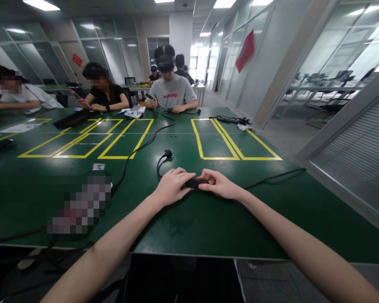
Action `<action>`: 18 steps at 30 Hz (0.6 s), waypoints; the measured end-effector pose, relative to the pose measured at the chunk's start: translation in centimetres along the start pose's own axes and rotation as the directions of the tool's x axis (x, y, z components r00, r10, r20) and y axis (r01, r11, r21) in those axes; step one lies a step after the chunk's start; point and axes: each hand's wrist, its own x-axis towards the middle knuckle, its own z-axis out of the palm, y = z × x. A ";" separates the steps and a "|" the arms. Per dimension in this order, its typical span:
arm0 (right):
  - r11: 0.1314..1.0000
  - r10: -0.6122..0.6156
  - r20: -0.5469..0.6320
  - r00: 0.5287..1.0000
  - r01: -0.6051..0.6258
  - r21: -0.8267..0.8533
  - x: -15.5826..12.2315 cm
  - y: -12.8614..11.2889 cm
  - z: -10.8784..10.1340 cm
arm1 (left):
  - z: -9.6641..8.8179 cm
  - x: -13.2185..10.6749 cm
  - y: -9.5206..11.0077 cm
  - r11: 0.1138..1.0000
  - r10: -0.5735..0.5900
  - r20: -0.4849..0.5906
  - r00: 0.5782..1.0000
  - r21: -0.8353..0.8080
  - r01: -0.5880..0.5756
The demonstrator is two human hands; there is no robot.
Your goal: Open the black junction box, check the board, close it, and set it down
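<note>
Both of my hands meet over the green table, on a small black oblong block (193,183). My left hand (173,187) grips its left end with thumb and fingers. At the other end, my right hand (220,183) pinches the block with bent fingers, which partly hide it. A short black cord with a plug (168,154) curls out beside my left hand; the plug lies just beyond it. From behind my right wrist a black cable (274,176) runs to the table's right edge. Whether these cords join the block is hidden by my hands.
A blurred-out long object (82,206) lies at left, with a black cable (150,141) running across the table. Yellow tape rectangles (219,158) mark the green table (183,231). Across it a person (172,92) holds a thin tool. A dark folded device (230,120) lies at far right.
</note>
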 end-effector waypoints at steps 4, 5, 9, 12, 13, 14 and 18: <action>1.000 -0.003 -0.266 0.964 0.007 0.015 0.5 0.5 -1.9 | -0.2 0.0 -0.1 0.999 0.032 -0.084 0.996 0.011 -0.031; 1.000 -0.001 -0.367 0.930 0.008 0.018 0.6 0.7 -2.6 | -0.2 0.0 -0.1 0.999 0.036 -0.086 0.996 0.008 -0.036; 0.998 -0.027 -0.748 0.663 0.061 0.018 0.8 1.3 -5.8 | 0.3 0.0 -0.4 0.998 0.059 -0.022 0.998 -0.036 -0.059; 0.998 -0.054 -0.897 0.439 0.051 -0.035 0.5 1.3 -8.3 | 0.9 0.0 -0.7 0.998 0.033 0.011 0.999 -0.050 -0.032; 0.999 -0.048 -0.928 0.369 0.009 -0.048 0.3 1.2 -9.2 | 1.0 0.1 -0.8 0.999 0.020 0.018 1.000 -0.049 -0.019; 0.997 -0.039 -0.950 0.311 -0.049 -0.057 0.0 1.2 -10.0 | 1.1 0.1 -0.8 0.999 0.004 0.016 1.000 -0.049 -0.003; 0.979 -0.043 -0.972 0.232 -0.184 -0.087 -2.3 1.9 -13.5 | 1.2 0.2 -0.9 0.998 -0.036 0.018 0.999 -0.051 0.037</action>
